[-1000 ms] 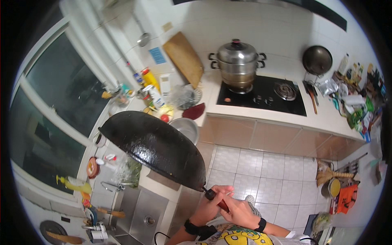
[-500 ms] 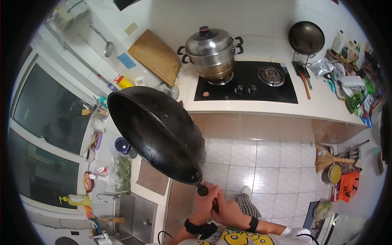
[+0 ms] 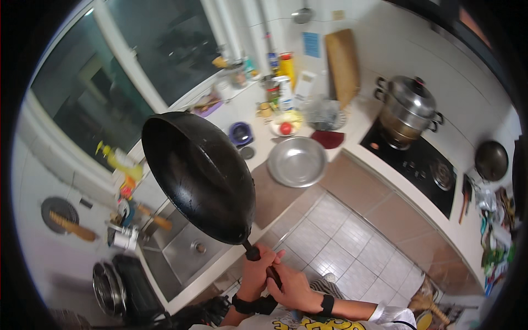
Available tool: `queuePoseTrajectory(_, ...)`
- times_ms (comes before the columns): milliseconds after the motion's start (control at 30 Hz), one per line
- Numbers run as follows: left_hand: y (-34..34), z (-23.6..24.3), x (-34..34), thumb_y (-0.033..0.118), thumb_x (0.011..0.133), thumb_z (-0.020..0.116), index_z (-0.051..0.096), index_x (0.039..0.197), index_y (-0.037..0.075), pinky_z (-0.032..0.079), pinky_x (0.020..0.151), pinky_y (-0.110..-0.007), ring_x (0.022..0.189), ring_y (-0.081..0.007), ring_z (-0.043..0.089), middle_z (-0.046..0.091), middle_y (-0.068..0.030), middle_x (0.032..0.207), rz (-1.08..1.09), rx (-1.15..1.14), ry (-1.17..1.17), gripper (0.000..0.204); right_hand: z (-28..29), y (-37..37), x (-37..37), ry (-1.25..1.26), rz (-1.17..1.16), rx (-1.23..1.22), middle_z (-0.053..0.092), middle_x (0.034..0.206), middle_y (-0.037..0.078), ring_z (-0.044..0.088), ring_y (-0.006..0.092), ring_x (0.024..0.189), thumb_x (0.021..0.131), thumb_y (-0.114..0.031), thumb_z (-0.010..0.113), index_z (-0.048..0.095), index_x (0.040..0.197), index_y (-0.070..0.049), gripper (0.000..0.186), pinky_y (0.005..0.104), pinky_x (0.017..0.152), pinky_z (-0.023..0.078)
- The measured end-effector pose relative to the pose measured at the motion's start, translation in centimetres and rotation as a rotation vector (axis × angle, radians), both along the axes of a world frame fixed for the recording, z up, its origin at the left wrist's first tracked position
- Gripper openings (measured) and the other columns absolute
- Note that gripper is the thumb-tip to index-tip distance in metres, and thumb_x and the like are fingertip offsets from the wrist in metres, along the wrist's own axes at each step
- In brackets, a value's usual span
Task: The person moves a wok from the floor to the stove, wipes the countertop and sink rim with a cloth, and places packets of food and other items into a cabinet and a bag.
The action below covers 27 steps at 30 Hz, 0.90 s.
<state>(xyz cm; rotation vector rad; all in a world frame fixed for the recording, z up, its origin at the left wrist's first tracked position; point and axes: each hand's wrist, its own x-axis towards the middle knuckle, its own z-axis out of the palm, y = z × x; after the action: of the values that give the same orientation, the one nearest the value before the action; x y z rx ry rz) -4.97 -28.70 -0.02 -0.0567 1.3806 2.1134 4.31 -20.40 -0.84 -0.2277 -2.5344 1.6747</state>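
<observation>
A black wok (image 3: 203,176) with a dark handle is held up in front of me, tilted so that its hollow side faces left. My left hand (image 3: 256,278) is wrapped round the handle just below the wok's rim. Lower down, my right hand (image 3: 294,289) is closed on the handle's end, touching the left hand. The wok hides part of the counter and of the sink (image 3: 190,258) behind it.
A steel basin (image 3: 297,162) stands on the counter, with a plate holding something red (image 3: 285,129) and a purple bowl (image 3: 241,133) behind it. A steamer pot (image 3: 410,110) sits on the black stove (image 3: 418,165). The window (image 3: 165,47) lies left.
My view has swung left, so the stove has shifted right and the sink and basin show more fully. Both hands keep their hold on the wok, which stays raised.
</observation>
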Motion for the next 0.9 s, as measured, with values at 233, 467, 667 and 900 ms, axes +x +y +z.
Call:
queuePoseTrajectory(233,-9.3,-1.3,-2.1,-0.006,0.079,0.056,0.039,0.07,0.009,0.053,0.087,-0.038,0.062,-0.0138,0.054,0.048,-0.0019,0.066,0.219,-0.108,0.006,0.025,-0.6,-5.7,-4.3,0.167,0.136,0.158,0.054,0.113,0.013,0.06,0.0303,0.091,0.082,-0.032,0.066,0.058,0.113,-0.004,0.042,0.0391,0.067,0.051)
queuePoseTrajectory(467,-15.9,-1.3,-3.4,-0.005,0.079,0.058,0.039,0.072,0.01,0.05,0.063,-0.033,0.055,-0.0125,0.048,0.043,0.0001,0.064,0.31,-0.124,-0.052,0.026,1.6,-3.5,-11.6,0.318,-0.154,0.145,0.051,0.118,0.013,0.059,0.0264,0.092,0.072,-0.009,0.075,0.067,0.102,-0.01,0.032,0.0339,0.069,0.05)
queuePoseTrajectory(667,-19.0,-1.1,-3.8,-0.003,0.079,0.059,0.038,0.072,0.011,0.046,0.056,-0.031,0.052,-0.0126,0.047,0.044,0.0,0.064,0.23,0.018,-0.111,0.026,4.3,-8.5,-20.6,0.638,-0.002,0.036,0.049,0.119,0.017,0.058,0.0276,0.092,0.073,-0.003,0.072,0.065,0.106,-0.009,0.035,0.0345,0.072,0.05)
queuePoseTrajectory(900,-19.6,-2.2,-4.5,-0.001,0.08,0.06,0.039,0.074,0.012,0.046,0.056,-0.03,0.053,-0.013,0.047,0.044,-0.0001,0.066,0.164,0.189,-0.179,0.025,4.5,-10.4,-23.8,0.644,-0.019,0.04,0.048,0.121,0.016,0.056,0.0287,0.094,0.074,-0.003,0.07,0.065,0.107,-0.01,0.034,0.0344,0.073,0.049)
